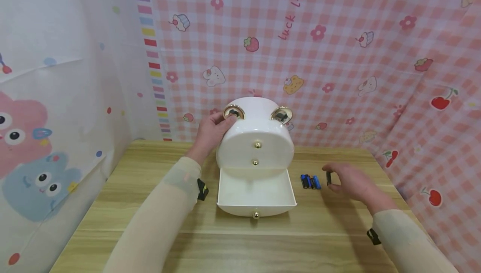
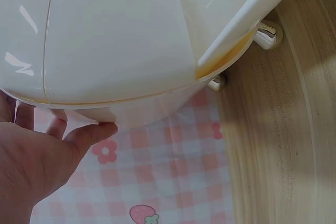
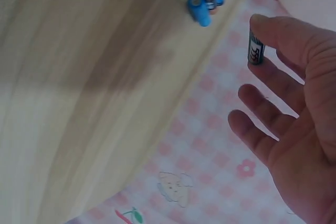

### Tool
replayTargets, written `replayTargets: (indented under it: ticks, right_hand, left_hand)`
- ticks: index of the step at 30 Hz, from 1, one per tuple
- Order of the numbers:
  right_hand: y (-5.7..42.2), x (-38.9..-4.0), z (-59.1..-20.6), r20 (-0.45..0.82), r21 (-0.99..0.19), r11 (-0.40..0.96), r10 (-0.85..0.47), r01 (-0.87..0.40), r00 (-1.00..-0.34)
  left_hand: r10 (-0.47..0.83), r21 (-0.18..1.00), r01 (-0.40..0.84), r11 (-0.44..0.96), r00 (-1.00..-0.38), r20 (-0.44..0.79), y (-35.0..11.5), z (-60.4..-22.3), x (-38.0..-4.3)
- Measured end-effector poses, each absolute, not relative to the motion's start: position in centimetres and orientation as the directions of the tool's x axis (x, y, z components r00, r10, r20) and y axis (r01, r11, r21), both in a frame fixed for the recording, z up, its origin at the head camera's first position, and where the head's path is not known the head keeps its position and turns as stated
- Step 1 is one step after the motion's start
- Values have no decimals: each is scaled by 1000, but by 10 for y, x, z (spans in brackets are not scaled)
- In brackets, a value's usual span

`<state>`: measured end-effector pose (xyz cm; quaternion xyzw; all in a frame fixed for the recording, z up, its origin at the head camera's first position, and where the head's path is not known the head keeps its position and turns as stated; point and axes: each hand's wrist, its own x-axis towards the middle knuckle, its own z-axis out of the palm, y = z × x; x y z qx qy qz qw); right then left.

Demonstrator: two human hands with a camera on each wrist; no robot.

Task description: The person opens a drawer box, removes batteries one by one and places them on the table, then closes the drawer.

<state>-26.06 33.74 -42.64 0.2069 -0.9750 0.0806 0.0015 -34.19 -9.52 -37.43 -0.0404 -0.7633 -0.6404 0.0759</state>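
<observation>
A white, rounded storage box [image 1: 256, 150] with gold-rimmed ears and small gold knobs stands on the table, its bottom drawer [image 1: 256, 189] pulled out. My left hand [image 1: 212, 133] rests against the box's side, just by the left ear [image 1: 234, 112]; in the left wrist view the thumb [image 2: 97, 134] and fingertips touch the white side wall. Right of the box, my right hand [image 1: 351, 181] pinches a small dark battery [image 3: 255, 48] by its two ends between thumb and finger, above the tabletop. Several blue and black batteries [image 1: 310, 182] lie side by side between that hand and the drawer.
The wooden table [image 1: 210, 248] has its back edge close behind the box. A pink checked cloth [image 1: 248, 68] hangs behind it and along the right side, a white printed cloth [image 1: 94, 110] on the left. Black wrist straps [image 1: 203, 190] show at both sleeves.
</observation>
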Motion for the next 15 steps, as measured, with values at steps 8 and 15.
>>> replayTargets:
  ticks: [8,15]
  right_hand:
    - [341,-275,-445,-66,-232,893,-410,-385,-910]
    - [342,-286,-456,-116,-244,903,-390,-355,-913]
  left_hand:
    - [-41,971,158,180,-985,168,-96,-375,-343]
    - [-40,975,146,170,-987,155,-95,-375,-343]
